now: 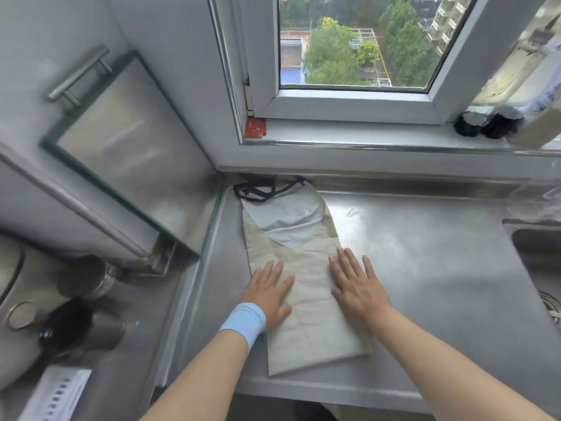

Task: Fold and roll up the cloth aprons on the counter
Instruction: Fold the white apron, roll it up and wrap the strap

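A beige cloth apron [309, 323] lies folded into a long narrow strip on the steel counter [425, 268], running from the front edge toward the back corner. Its pale grey inner side [288, 220] shows at the far end, and its black straps [261, 189] are bunched by the wall. My left hand [270, 290], with a light blue wristband, presses flat on the strip's left part. My right hand [358, 287] presses flat on its right edge. Fingers of both hands are straight and spread.
A sink [537, 259] is set into the counter at the right. A steel cabinet [100, 153] with a bar handle stands at the left, with metal cups [88, 326] below it. Dark jars [485, 124] sit on the window sill behind.
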Available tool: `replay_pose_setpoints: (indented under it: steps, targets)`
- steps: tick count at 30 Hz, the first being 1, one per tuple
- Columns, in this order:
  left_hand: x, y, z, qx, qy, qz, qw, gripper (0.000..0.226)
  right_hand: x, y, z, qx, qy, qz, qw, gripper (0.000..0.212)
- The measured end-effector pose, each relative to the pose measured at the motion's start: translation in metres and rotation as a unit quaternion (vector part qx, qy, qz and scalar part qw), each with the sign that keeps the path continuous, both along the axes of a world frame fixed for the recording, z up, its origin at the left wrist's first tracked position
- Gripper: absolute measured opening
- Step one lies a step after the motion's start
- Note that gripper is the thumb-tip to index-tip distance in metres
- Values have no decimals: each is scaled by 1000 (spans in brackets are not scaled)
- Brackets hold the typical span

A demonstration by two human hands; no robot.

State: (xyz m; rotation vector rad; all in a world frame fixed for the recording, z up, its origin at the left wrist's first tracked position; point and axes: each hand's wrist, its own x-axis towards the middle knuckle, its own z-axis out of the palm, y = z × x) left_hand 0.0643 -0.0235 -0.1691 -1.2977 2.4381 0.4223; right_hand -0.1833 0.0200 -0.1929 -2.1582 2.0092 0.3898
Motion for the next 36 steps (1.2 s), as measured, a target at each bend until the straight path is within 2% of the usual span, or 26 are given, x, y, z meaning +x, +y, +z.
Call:
replay_pose_setpoints:
  steps: [2,4,7,9,12,16,18,20,23,26,27,29,30,32,34,36]
  targets:
    - [8,18,4,-42,-9,15,999,65,5,13,11,-39,-1,7,999,69]
    - [8,36,12,-75,51,35,995,54,14,27,22,-69,-25,64,995,68]
    - [4,65,15,-59,118,-7,991,45,27,57,22,-71,-92,112,987,65]
    - [3,86,8,-21,72,-24,997,53,33,80,14,-40,-107,81,990,71]
    - [10,106,-5,-4,-12,-2,1000,71,26,102,5,61,-103,20,993,84]
    - [18,120,0,-39,20,1,999,70,20,114,8,5,-77,87,993,94]
    - [19,123,5,-43,48,-4,998,60,23,114,10,-35,-74,143,986,79]
    - [17,125,8,-33,54,7,998,58,27,114,10,-54,-61,197,977,46]
    - [13,126,11,-16,51,34,998,66,34,110,11,-75,9,235,969,6]
    - [11,124,19,6,37,37,999,72,42,104,29,-72,-15,204,976,13]
    - [11,121,23,12,31,42,999,68,43,102,38,-76,-40,177,980,13]
    - [10,112,36,39,26,76,996,44,45,97,57,-70,-118,120,983,27]
    - [10,107,45,64,25,98,993,30,45,94,68,-52,-148,98,983,34]
    - [10,94,64,139,28,126,982,20,40,86,93,63,-159,58,984,38]
    - [12,82,85,208,23,131,969,29,33,74,112,201,-127,38,971,32]
    - [15,69,104,234,18,144,961,34,27,62,129,273,-146,8,951,28]
